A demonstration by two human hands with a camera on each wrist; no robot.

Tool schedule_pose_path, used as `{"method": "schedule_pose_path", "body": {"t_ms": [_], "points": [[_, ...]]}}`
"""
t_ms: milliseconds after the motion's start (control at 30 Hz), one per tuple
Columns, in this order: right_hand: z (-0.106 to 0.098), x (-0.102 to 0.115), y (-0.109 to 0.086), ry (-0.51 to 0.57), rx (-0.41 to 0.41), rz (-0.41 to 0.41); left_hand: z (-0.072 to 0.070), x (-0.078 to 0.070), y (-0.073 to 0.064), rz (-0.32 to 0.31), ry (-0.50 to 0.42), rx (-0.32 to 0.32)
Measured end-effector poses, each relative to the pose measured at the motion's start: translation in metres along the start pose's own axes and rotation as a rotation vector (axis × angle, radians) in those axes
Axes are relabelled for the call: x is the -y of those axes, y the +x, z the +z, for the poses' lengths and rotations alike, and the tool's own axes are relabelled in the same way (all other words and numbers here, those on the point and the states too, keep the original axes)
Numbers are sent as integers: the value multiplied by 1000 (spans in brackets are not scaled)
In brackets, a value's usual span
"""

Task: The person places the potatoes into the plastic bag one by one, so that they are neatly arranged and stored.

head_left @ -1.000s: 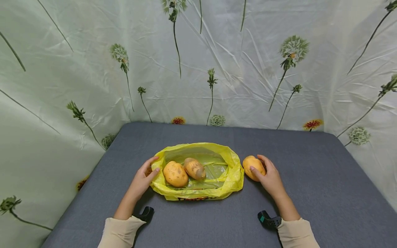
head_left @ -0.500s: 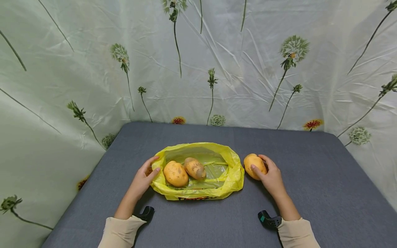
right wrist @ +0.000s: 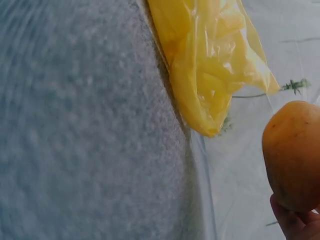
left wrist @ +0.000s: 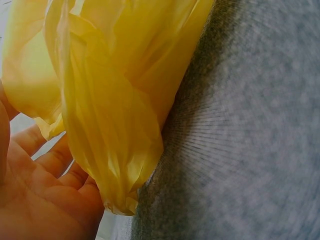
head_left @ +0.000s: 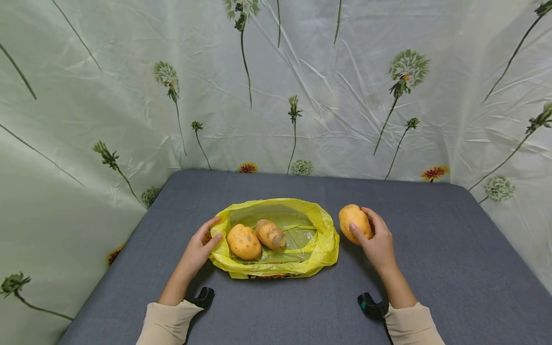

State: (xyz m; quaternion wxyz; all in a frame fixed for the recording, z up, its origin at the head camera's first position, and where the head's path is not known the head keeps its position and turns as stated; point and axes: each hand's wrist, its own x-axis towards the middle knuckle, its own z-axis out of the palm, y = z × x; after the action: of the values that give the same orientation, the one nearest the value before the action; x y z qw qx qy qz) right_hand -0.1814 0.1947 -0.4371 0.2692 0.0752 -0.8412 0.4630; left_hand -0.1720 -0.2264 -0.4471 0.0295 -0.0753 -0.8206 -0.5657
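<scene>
A yellow plastic bag [head_left: 276, 270] lies with its mouth spread wide. Inside it, at the left, are a large potato [head_left: 244, 242] and a smaller, browner potato [head_left: 270, 234] beside it. My left hand [head_left: 199, 247] holds the bag's left end, thumb and index finger at the rim; in the left wrist view, other fingers pass behind the yellow plastic [left wrist: 110, 110]. Right of the bag, my right hand [head_left: 379, 242] grips a third potato [head_left: 354, 224] between thumb and fingers. In the right wrist view this potato [right wrist: 295, 155] is raised off the table, apart from the bag.
The bag stands on a table covered in dark grey cloth [head_left: 276, 311]. Behind the table and along its left side hangs a pale curtain [head_left: 332, 96] printed with flowers. Black straps [head_left: 373, 306] are on both wrists.
My right hand has lifted the potato slightly up from beside the bag's right end. The left hand, the bag and the two potatoes inside have stayed in place.
</scene>
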Motion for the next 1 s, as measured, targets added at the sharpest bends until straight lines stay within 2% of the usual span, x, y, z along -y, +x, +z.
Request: {"method": "schedule_pose_path", "body": {"t_ms": [367,600,667,1000], "points": [[7,23,4,80,2,-60,0,0,0,8,-5,3],[8,70,5,111,40,-97,0,2,0,3,5,-1],[11,77,6,119,55,-105,0,2,0,0,3,-1],[34,87,6,154,155,-138,0,3,0,5,1,-6]]}}
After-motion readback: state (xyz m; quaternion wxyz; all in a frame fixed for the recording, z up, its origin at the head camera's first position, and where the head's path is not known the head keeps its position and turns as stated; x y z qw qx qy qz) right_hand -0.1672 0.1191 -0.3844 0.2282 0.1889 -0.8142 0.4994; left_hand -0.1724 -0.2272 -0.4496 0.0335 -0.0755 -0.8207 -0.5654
